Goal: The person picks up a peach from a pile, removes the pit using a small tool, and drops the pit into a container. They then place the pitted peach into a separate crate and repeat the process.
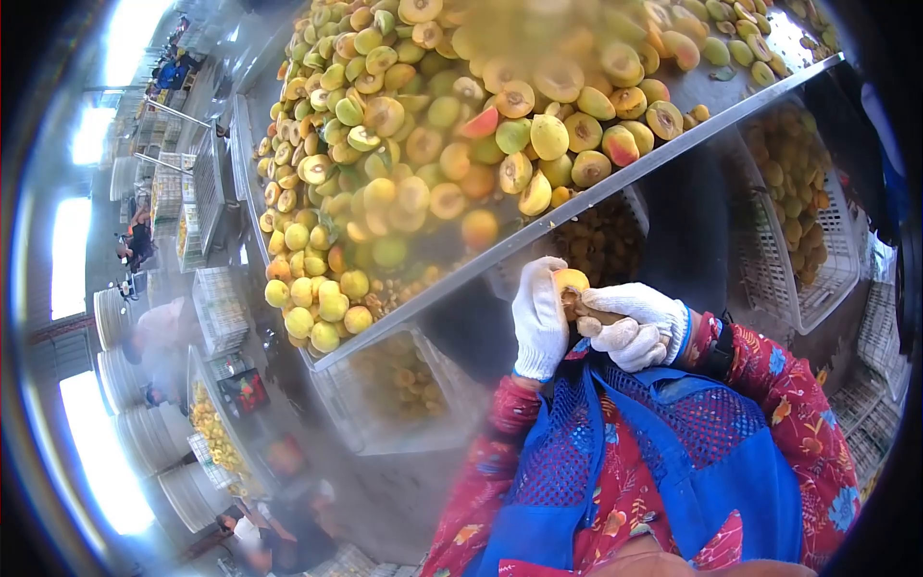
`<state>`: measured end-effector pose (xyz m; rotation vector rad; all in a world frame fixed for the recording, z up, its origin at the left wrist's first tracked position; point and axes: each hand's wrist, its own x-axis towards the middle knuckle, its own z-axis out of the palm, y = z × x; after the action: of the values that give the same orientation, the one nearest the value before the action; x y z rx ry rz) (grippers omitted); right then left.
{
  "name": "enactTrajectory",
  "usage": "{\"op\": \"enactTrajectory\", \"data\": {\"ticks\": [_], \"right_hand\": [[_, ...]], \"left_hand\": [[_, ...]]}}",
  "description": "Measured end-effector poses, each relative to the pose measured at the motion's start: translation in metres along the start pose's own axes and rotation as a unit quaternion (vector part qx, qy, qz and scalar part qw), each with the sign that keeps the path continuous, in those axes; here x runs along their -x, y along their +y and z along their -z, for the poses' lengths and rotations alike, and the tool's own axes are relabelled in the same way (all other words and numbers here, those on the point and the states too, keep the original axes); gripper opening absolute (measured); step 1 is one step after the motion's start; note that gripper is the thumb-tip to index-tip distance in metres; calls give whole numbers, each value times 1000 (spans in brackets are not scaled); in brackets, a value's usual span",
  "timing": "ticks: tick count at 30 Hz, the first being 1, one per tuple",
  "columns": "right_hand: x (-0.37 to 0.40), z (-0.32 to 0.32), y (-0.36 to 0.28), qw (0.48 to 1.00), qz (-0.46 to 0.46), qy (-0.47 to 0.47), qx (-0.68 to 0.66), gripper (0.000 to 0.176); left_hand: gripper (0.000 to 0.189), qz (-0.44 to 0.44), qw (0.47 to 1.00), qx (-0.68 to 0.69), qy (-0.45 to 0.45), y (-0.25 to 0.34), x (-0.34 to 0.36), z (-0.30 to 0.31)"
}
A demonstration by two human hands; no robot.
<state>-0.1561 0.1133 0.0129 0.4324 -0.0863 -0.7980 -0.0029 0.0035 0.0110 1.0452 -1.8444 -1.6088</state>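
My left hand [538, 319], in a white knit glove, is closed around a yellow peach half [571, 280] just below the table's metal edge. My right hand [636, 325], also gloved and stained brown at the fingertips, is closed, its fingers pressed against the cut side of that fruit. Whatever sits in the right fingers is too hidden to make out. Beyond both hands, a heap of halved and whole peaches [550, 137] covers the tilted-looking table, some cut faces showing brown hollows.
The metal table rim [577, 207] runs diagonally ahead of me. Below it stand a white crate of fruit [760, 231] at right and a pale bin [361, 409] at left. Bins, stacked crates [219, 310] and other people line the left side. The lens is partly smeared.
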Motion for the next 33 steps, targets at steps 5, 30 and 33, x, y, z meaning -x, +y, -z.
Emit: {"op": "enactTrajectory", "data": {"ticks": [5, 30, 33], "right_hand": [[3, 15, -1, 999, 34, 14, 8, 43], [-20, 49, 1, 994, 33, -94, -54, 46], [-15, 42, 0, 999, 32, -20, 3, 44]], "left_hand": [[42, 44, 998, -8, -36, -3, -3, -2], [41, 112, 982, 151, 3, -23, -2, -5], [40, 116, 991, 71, -3, -16, 2, -1]]}}
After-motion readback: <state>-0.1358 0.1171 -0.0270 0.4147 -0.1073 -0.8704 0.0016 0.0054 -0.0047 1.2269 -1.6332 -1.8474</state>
